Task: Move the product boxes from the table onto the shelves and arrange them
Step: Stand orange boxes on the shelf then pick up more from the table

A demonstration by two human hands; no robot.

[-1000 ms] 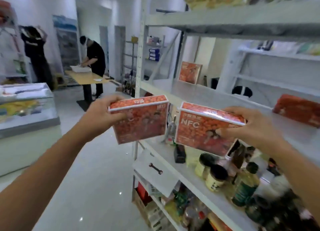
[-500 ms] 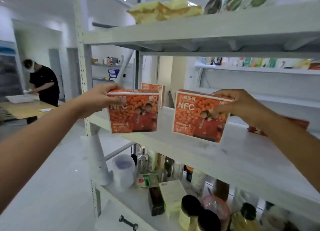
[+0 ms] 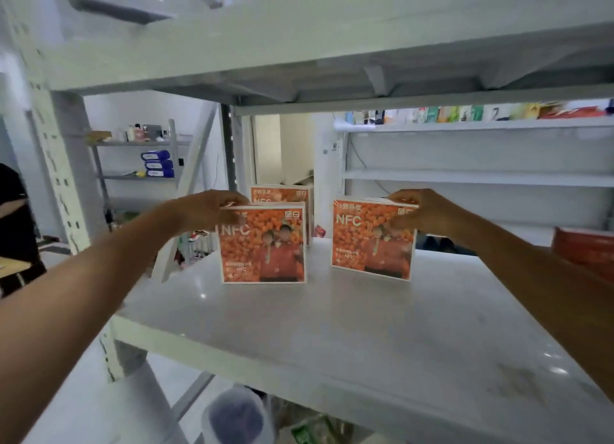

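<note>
White metal racking fills this side of the room, and its pale grey middle shelf (image 3: 365,327) has faint scuffs towards the front right corner. The upper shelf (image 3: 299,54) hangs low over it, with a perforated upright post (image 3: 56,164) at the left front corner.

Both of the person's arms reach in over the front edge. The left hand (image 3: 206,211) pinches the top left corner of the left juice box (image 3: 262,247), an orange "NFC" carton, with fingers curled over the top and thumb on the face. The right hand (image 3: 422,211) grips the top right corner of the right juice box (image 3: 372,244) in the same way. Both cartons are upright near the middle of the shelf, side by side with a gap between, and their bottom edges seem to meet the board.

A third orange box (image 3: 282,194) stands just behind the left one, towards the back edge. A dark red box (image 3: 584,247) sits at the right edge, well apart. The front half of the board lies bare.

Beyond are more shelves with blue boxes (image 3: 156,164), a row of cartons (image 3: 465,113), and a person in black (image 3: 13,211) at far left.
</note>
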